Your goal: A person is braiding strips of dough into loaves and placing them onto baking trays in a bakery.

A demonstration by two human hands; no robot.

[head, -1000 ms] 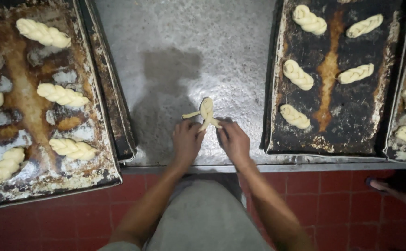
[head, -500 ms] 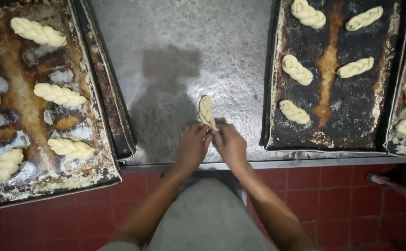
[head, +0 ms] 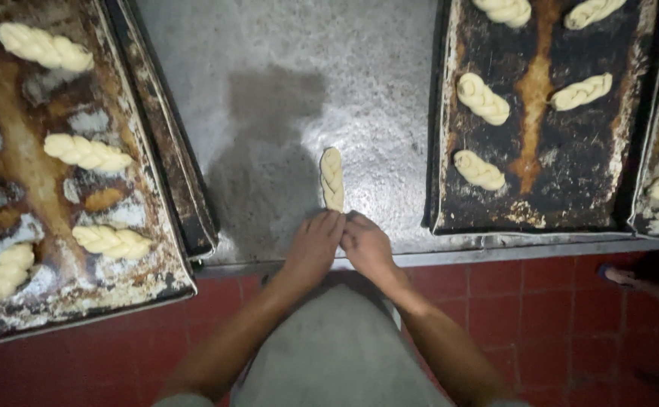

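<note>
A pale braided dough piece point(head: 332, 177) lies lengthwise on the floured metal table point(head: 284, 68). My left hand point(head: 313, 245) and my right hand point(head: 367, 245) sit side by side at its near end, fingertips pinching or pressing that end. The rest of the braid lies free on the table. Both hands are close to the table's front edge.
A dark baking tray point(head: 563, 188) on the right holds several braided dough pieces. A floured tray point(head: 163, 264) on the left holds several more. A third tray point(head: 657, 218) at the far right holds dough pieces. Red tiled floor point(head: 533, 301) lies below, with another person's foot point(head: 619, 277) at right.
The loose dough strands have been plaited into a finished braid lying straight on the table. Both hands have moved down to its near end.
</note>
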